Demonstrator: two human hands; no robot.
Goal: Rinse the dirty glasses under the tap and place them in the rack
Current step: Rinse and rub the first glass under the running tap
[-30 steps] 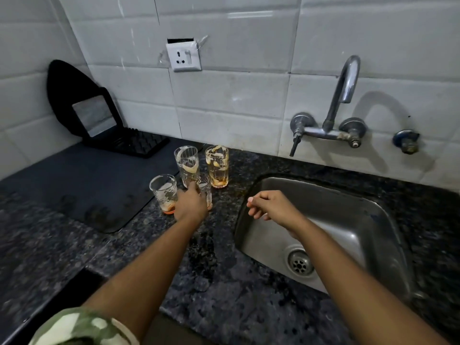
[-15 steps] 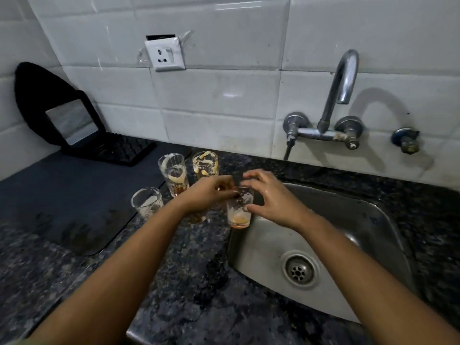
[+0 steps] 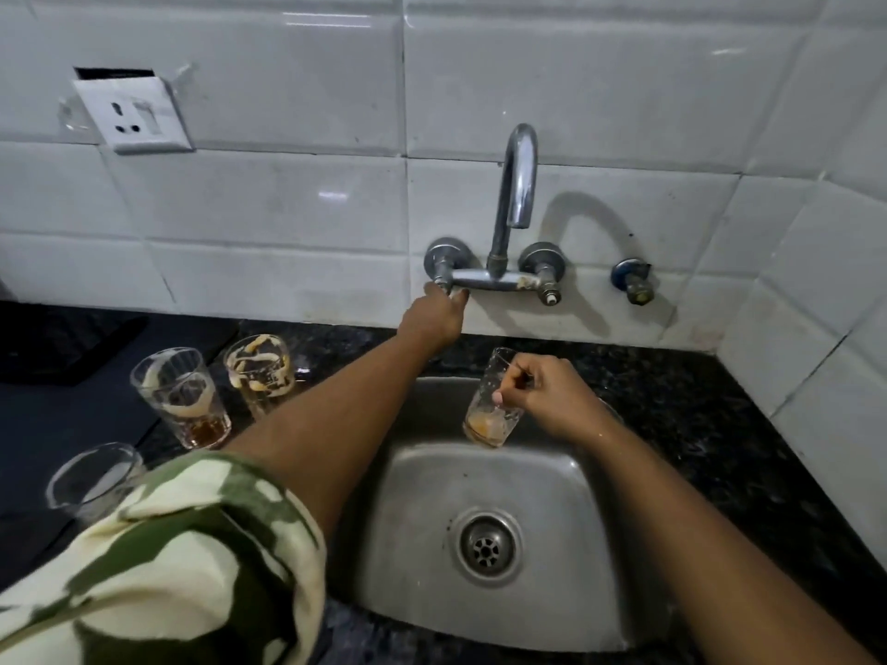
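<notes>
While no water runs from the tap, its left handle is gripped by the left hand; the first dirty glass is pinched below it by the right hand, three glasses waiting unrinsed.

glass held tilted over sink | three dirty glasses on counter

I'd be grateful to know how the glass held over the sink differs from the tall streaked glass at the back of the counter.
The held glass is gripped by the right hand above the sink and tilted; the streaked glass stands upright on the counter, untouched. The held glass shows orange residue only at its bottom; the streaked glass has creamy smears up its wall. Both are clear, dirty tumblers.
</notes>
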